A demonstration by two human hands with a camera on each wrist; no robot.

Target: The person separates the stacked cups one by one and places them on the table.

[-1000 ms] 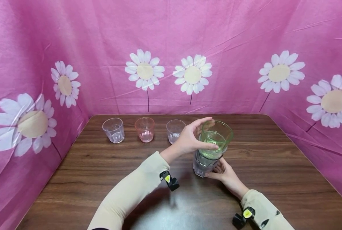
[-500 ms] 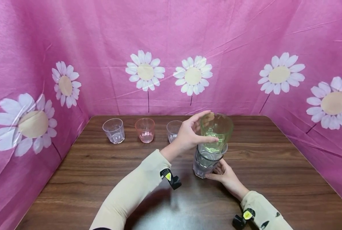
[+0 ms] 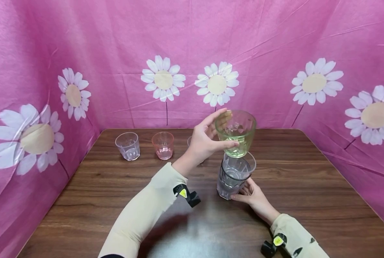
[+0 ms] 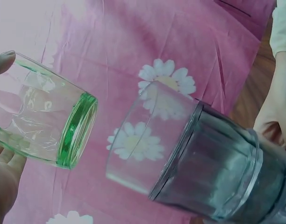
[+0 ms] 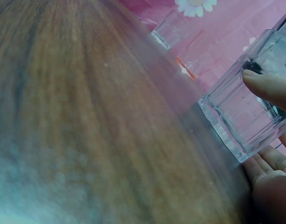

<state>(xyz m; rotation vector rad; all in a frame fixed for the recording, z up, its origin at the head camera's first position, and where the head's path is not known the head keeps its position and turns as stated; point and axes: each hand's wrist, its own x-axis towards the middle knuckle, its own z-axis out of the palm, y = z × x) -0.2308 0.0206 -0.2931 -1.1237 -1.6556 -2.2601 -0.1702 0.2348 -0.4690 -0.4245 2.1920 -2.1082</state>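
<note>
A translucent green cup (image 3: 241, 139) is held upright by my left hand (image 3: 201, 139), thumb on the near side and fingers on the far side. Directly below it stands a nested stack of clear and dark grey cups (image 3: 232, 179), on the table. In the left wrist view a gap shows between the green cup's base (image 4: 77, 130) and the top clear cup (image 4: 147, 140) of the stack. My right hand (image 3: 256, 200) grips the stack low on its right side. The right wrist view shows the thumb against the clear bottom cup (image 5: 241, 112).
Along the back left of the wooden table (image 3: 114, 200) stand a clear cup (image 3: 128, 147) and a pink cup (image 3: 163, 147). Another clear cup (image 3: 189, 141) is mostly hidden behind my left hand. A pink cloth (image 3: 259, 43) with printed daisies surrounds the table's back and sides.
My left hand has lifted the green cup up out of the stack's top cup, drifting slightly left. The right hand and the stack have stayed in place.
</note>
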